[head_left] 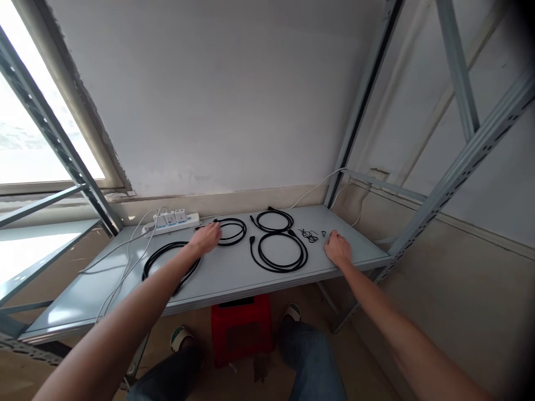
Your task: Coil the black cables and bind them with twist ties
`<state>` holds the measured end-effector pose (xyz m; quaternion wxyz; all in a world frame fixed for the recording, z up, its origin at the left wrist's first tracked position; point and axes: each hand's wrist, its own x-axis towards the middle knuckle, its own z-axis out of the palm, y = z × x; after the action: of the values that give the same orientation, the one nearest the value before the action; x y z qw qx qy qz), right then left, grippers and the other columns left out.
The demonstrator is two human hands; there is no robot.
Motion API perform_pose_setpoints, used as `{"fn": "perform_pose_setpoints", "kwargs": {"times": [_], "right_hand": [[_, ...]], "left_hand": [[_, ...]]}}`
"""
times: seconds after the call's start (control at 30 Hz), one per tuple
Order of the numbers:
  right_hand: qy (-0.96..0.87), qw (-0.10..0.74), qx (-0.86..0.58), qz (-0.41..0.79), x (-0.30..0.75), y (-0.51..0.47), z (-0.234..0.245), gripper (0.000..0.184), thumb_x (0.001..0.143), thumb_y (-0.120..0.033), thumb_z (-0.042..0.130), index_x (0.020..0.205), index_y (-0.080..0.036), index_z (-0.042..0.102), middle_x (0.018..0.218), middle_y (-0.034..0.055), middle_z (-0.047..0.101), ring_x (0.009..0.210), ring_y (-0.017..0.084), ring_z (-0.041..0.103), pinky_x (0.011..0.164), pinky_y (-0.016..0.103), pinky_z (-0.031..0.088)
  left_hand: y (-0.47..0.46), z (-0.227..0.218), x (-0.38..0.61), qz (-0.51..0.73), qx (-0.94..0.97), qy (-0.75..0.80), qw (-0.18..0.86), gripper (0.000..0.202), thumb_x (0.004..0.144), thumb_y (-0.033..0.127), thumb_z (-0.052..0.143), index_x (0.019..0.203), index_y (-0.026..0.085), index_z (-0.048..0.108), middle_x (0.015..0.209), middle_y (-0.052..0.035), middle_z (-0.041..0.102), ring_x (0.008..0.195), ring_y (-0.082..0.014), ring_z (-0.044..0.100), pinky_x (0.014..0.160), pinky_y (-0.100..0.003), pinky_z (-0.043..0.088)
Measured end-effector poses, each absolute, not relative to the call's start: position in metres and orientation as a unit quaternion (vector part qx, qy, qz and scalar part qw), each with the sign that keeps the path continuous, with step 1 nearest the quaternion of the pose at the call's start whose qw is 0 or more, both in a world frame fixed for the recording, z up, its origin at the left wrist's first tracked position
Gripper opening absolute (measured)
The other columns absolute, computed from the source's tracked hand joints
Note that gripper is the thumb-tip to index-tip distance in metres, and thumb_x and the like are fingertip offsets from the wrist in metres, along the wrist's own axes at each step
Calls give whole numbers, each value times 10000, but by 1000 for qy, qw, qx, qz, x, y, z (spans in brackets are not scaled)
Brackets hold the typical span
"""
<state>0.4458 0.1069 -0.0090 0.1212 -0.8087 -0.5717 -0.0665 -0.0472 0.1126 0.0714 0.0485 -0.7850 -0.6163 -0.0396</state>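
My left hand [206, 238] is closed at the left side of a coiled black power cable [246, 229], its fingers covering that part of the loop. My right hand [337, 248] rests near the table's right front with fingers curled together; anything in them is hidden. Just left of it lie a small black twist tie [323, 234] and a loose bunch of thin black ties [309, 236]. Two more coiled black cables with plugs, a rear one [291, 221] and a front one [307, 257], lie mid-table. Another black coil [144, 269] sits partly under my left forearm.
A white power strip [190, 221] with chargers stands at the back left. White cords [127, 259] run from it over the front edge of the grey tabletop [225, 273]. Metal shelf posts [359, 111] frame both sides. Below is a red stool [242, 334] between my feet.
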Motion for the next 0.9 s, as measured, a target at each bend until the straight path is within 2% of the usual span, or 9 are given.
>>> {"fn": "perform_pose_setpoints", "kwargs": {"times": [0.07, 0.13, 0.27, 0.37, 0.47, 0.63, 0.73, 0.8, 0.9], "right_hand": [[-570, 127, -809, -65, 445, 107, -9, 251, 991, -195, 437, 1206, -112, 536, 1143, 204, 693, 1134, 318, 638, 905, 394, 458], [-567, 131, -810, -65, 446, 107, -9, 254, 990, -197, 438, 1210, -113, 532, 1141, 207, 691, 1141, 319, 632, 912, 400, 454], [-570, 135, -809, -55, 447, 108, -10, 251, 1007, -208, 422, 1215, -112, 526, 1128, 208, 686, 1134, 320, 626, 911, 405, 451], [-568, 138, -810, -50, 446, 108, -10, 248, 1019, -219, 412, 1212, -111, 523, 1125, 204, 685, 1125, 316, 625, 909, 406, 449], [-567, 137, -811, -54, 446, 109, -10, 252, 1014, -216, 407, 1208, -102, 522, 1124, 204, 687, 1117, 320, 625, 903, 412, 447], [-571, 136, -807, -65, 447, 111, -12, 261, 999, -223, 424, 1207, -99, 522, 1116, 209, 693, 1088, 323, 639, 871, 405, 445], [-560, 135, -813, -90, 444, 107, -10, 276, 993, -215, 434, 1222, -87, 520, 1005, 199, 712, 997, 321, 664, 873, 411, 434], [-555, 150, -809, -121, 440, 101, -8, 288, 991, -204, 432, 1236, -81, 520, 956, 195, 716, 961, 324, 667, 881, 415, 423], [-566, 225, -782, -132, 432, 93, 0, 308, 1002, -206, 406, 1274, -121, 522, 986, 177, 720, 937, 313, 662, 830, 380, 415]], "left_hand": [[114, 56, -17, -55, -837, -543, 37, 445, 1063, 419, 338, 1348, 159, 559, 1348, -179, 628, 1236, -292, 604, 1012, -380, 456], [113, 37, 5, -46, -853, -520, 31, 453, 1070, 454, 347, 1366, 159, 523, 1356, -180, 608, 1230, -292, 601, 993, -379, 458], [108, 13, 19, -14, -827, -558, 63, 363, 1085, 371, 316, 1241, 130, 537, 1215, -199, 661, 1168, -306, 631, 963, -393, 460], [101, 11, 15, 10, -824, -564, 51, 345, 1094, 339, 270, 1195, 148, 538, 1091, -185, 698, 1048, -289, 688, 872, -364, 484], [89, 15, 6, 14, -831, -552, 62, 348, 1099, 344, 257, 1193, 161, 537, 1074, -191, 713, 996, -295, 712, 794, -350, 485], [61, 15, -6, -46, -808, -586, 35, 372, 1104, 439, 239, 1187, 215, 523, 946, -124, 749, 887, -277, 739, 697, -314, 443], [50, 11, -6, -62, -816, -575, 17, 370, 1095, 476, 271, 1138, 226, 541, 884, -100, 749, 858, -278, 739, 672, -316, 427], [48, 11, -4, -63, -812, -580, 18, 370, 1090, 482, 288, 1121, 226, 553, 860, -97, 745, 840, -275, 737, 671, -316, 427], [49, 12, 0, -60, -799, -598, 26, 372, 1090, 477, 300, 1105, 222, 572, 876, -108, 746, 862, -269, 736, 697, -310, 440]]}}
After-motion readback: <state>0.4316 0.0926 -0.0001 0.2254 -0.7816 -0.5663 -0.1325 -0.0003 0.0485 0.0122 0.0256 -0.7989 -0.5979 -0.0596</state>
